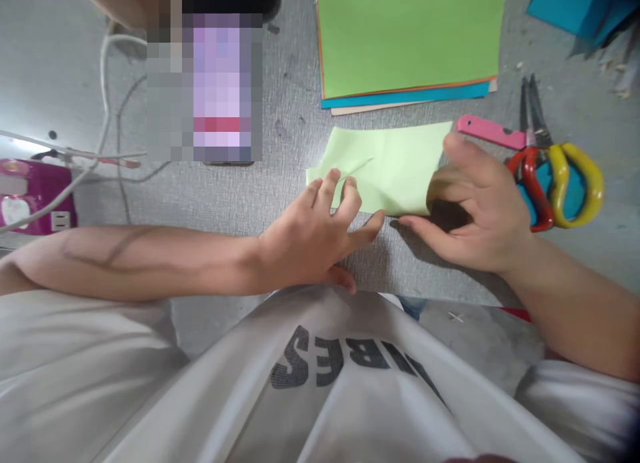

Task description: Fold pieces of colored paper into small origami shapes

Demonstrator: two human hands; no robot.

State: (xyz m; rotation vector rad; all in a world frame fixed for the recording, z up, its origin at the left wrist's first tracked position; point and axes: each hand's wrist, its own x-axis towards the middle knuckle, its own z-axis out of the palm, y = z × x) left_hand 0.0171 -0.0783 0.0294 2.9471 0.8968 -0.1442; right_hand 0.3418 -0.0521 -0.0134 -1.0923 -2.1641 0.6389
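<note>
A light green sheet of paper [395, 160] lies on the grey table, apparently folded, with a slit or crease line running across its left part. My left hand [320, 223] rests palm down at its lower left, fingers spread and the fingertips pressing on the paper. At the other end, my right hand [480, 210] curls around the lifted right edge. Its fingers are at the side and partly behind the paper, while the thumb lies by the bottom edge. Just beyond the right hand are scissors [537, 163] with red and yellow handles and a pink-handled cutter [493, 131].
A stack of coloured paper [410, 40], green on top, lies at the back. Blue paper [575, 10] is at the far right corner. On the left are a blurred-out phone-like screen [217, 83], white cables [105, 103] and a magenta power socket box [37, 196].
</note>
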